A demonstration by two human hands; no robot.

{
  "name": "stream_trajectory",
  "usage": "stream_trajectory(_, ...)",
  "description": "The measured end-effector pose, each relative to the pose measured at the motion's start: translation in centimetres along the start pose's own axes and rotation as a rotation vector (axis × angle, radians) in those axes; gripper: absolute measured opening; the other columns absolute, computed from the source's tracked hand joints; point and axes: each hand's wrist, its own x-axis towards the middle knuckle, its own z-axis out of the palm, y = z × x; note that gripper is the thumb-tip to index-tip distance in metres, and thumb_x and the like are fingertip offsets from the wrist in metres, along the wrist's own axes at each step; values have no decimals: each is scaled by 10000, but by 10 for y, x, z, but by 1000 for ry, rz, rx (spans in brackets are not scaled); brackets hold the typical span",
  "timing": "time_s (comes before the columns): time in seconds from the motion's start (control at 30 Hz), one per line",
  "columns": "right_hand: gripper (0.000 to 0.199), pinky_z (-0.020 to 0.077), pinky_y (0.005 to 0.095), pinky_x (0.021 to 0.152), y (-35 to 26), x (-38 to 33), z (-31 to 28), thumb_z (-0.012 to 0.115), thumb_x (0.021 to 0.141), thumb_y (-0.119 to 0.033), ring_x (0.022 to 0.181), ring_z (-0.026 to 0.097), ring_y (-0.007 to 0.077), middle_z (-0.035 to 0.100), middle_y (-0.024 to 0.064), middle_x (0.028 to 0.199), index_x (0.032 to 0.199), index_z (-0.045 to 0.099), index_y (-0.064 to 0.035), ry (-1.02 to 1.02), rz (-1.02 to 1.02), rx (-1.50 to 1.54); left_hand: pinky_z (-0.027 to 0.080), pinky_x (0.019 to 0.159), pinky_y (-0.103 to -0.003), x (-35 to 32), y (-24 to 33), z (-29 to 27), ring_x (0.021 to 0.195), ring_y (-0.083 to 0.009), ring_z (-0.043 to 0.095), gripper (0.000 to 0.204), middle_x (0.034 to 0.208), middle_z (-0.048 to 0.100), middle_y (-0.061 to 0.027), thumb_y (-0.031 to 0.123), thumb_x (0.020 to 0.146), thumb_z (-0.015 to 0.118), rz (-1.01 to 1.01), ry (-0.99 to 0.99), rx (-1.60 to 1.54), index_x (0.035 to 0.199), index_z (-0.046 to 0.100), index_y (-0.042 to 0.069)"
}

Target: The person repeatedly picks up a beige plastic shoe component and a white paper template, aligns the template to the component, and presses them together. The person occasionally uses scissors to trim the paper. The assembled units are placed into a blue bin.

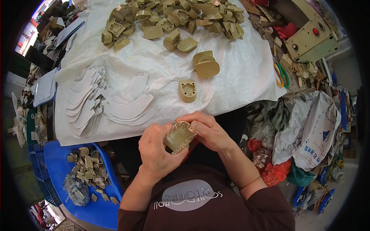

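Close to my body, just off the table's near edge, I hold a shoe heel (179, 138) with an olive concave face and a rough, glittery gold rim. My left hand (154, 148) wraps round its left side. The fingers and thumb of my right hand (210, 131) pinch the rim at its upper right. On the table beyond my hands stands a plain olive heel (187, 91) with small holes in its top. Farther off, more plain heels (207, 64) sit close together. Pale curved cut pieces (129, 104) lie fanned in overlapping stacks to the left.
A white woven sheet (246, 84) covers the table; a large heap of olive heels (173, 17) lies at its far side. At lower left, a blue tub (106, 165) holds glittery heels. A control box (312, 38) stands far right, with plastic bags (316, 134) below it.
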Motion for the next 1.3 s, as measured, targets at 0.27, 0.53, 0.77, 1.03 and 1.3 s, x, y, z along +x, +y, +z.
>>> stream_trajectory(0.27, 270, 456, 248, 756, 25, -1, 14, 462, 987, -195, 872, 540, 94, 585, 68, 1049, 1161, 555, -10, 214, -249, -421, 453, 593, -380, -2, 3, 11, 660, -302, 557, 498, 746, 543, -111, 57, 531, 798, 21, 77, 245, 955, 543, 0)
stream_trajectory(0.53, 308, 483, 285, 812, 23, -5, 18, 521, 944, -132, 945, 602, 157, 627, 115, 1069, 1220, 527, 4, 228, -354, -471, 398, 578, -338, -4, 0, 9, 612, -262, 494, 575, 728, 526, -85, 75, 589, 757, 120, -10, 304, 1141, 599, 51)
stream_trajectory(0.77, 235, 484, 295, 733, -33, -20, -41, 624, 850, -132, 804, 602, 157, 620, 84, 868, 1056, 597, -21, 405, -532, -836, 405, 613, -296, -10, -12, 5, 687, -195, 504, 651, 853, 554, -125, 322, 932, 505, -627, -203, -888, 1439, 168, 90)
stream_trajectory(1.03, 397, 452, 332, 699, -145, -40, -319, 740, 755, -270, 732, 544, 221, 583, 91, 858, 1050, 620, -33, 1222, -485, -1597, 381, 698, -336, -14, -9, 6, 812, -187, 445, 552, 1004, 493, -86, 463, 968, 369, -875, 4, -1964, 1443, 266, 200)
stream_trajectory(1.3, 546, 459, 403, 871, -175, -20, -315, 652, 804, -238, 1020, 596, 341, 604, 206, 1153, 1286, 476, -50, 851, 87, -1789, 388, 806, -357, -22, -22, -4, 977, -243, 491, 626, 1094, 513, -136, 317, 888, 580, -782, -27, -1951, 1407, 277, 144)
